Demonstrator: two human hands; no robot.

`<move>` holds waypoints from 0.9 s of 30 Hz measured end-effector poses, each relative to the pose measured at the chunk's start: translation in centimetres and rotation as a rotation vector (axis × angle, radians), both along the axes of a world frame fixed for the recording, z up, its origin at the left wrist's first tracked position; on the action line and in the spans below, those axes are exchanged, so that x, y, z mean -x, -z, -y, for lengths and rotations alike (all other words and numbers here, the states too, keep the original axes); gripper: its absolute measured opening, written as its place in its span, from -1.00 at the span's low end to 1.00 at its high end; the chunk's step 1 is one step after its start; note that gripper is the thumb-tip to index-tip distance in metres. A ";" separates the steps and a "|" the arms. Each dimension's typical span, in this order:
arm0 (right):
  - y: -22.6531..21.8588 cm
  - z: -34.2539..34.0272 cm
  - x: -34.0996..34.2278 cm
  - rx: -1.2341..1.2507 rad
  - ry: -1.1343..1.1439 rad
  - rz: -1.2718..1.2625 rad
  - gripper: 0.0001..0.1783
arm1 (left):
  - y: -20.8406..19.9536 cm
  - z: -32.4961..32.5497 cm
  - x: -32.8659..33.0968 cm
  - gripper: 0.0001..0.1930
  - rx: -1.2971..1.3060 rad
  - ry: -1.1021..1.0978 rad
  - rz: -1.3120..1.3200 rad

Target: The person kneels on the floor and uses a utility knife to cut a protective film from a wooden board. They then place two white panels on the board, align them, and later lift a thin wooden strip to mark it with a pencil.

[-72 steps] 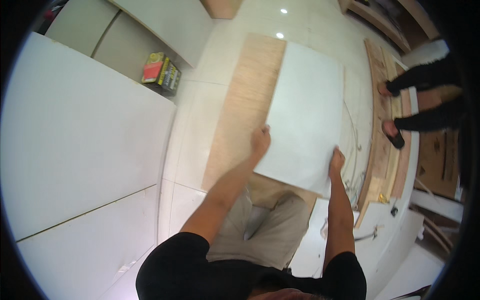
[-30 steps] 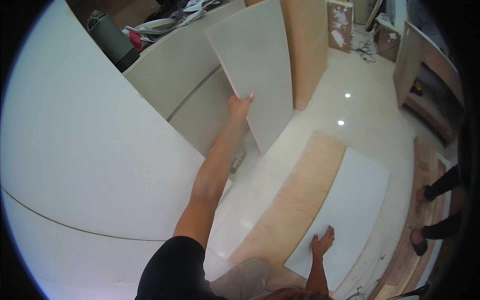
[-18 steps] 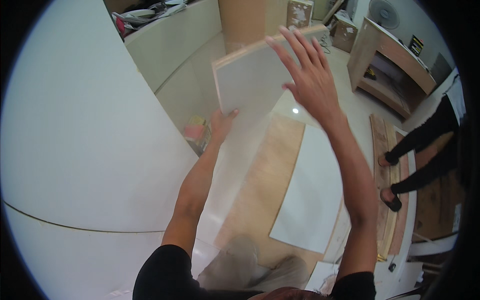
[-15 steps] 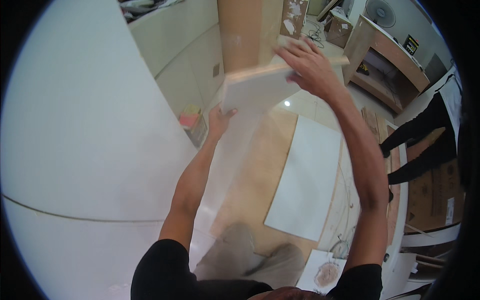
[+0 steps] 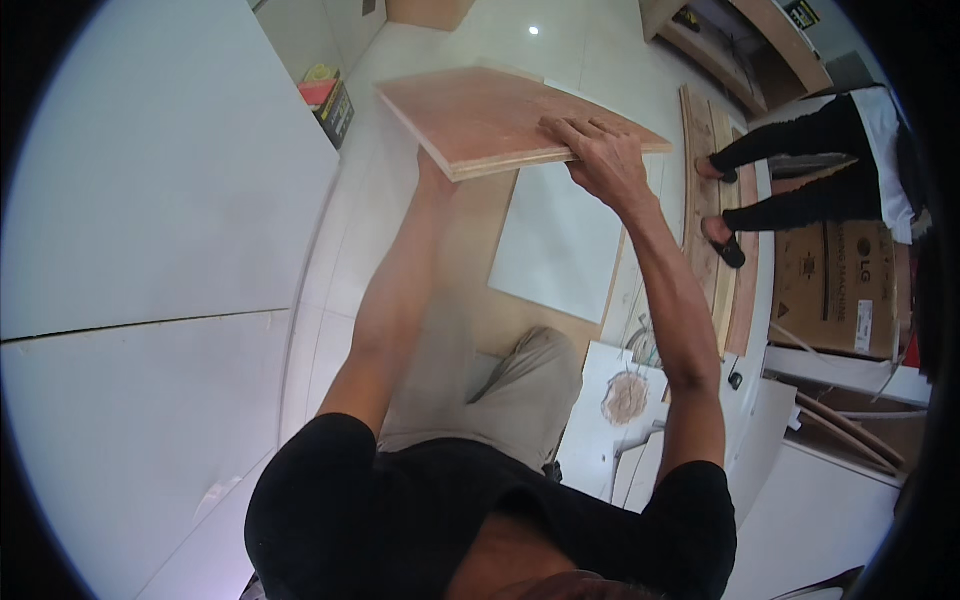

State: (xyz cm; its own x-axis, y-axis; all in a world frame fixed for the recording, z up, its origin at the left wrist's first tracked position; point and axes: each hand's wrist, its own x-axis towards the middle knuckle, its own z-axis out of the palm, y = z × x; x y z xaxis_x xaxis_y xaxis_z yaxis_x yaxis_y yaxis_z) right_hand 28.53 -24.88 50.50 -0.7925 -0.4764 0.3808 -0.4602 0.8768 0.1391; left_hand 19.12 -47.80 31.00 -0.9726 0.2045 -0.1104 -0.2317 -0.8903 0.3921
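You have the reddish-brown panel (image 5: 500, 112) up in front of you, tilted above the pale plywood board (image 5: 470, 265) and the white sheet (image 5: 560, 240) lying on it, so that its far part hides their far ends. Your right hand (image 5: 605, 158) is half curled over the panel's near edge, toward the right corner, fingers spread on the brown face; it has hold there, probably to steer that side and check the tilt. Your left hand (image 5: 436, 170) is at the near left corner, mostly hidden by the panel; it looks placed to bear weight from below, though you cannot tell from here how far its fingers are closed. Hands set apart like this likely keep so broad a piece from twisting. The white sheet sits toward the plywood's right edge, leaving a bare strip along the left. Your knees flank the plywood's near end, which seems to give both arms room. On the tiled floor (image 5: 345, 230), the long planks (image 5: 705, 170) lie well off to the right, where another person's foot (image 5: 722, 242) rests.
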 end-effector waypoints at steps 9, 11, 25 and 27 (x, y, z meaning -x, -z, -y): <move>6.3 1.5 -6.3 0.603 0.416 -0.045 -0.49 | -3.9 -4.0 2.7 -0.46 0.632 0.053 -0.194; 7.4 1.8 -7.3 0.720 0.525 -0.039 -0.51 | -1.4 -6.2 1.1 -0.38 0.792 0.094 -0.174; 16.1 4.4 -13.9 1.942 0.844 0.191 -0.42 | 16.5 -3.4 -6.3 -0.20 1.066 0.332 0.567; 17.9 3.7 -15.4 2.181 0.835 0.237 -0.35 | 13.4 -2.4 -5.9 -0.18 1.270 0.294 0.501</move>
State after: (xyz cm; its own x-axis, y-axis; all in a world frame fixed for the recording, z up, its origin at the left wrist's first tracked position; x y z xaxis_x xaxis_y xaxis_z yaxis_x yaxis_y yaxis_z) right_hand 43.94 -28.63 32.57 -0.6184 0.6758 -0.4010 0.0778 -0.4551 -0.8870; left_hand 25.02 -45.44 17.60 -0.7147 -0.1093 -0.6908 -0.6994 0.1124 0.7058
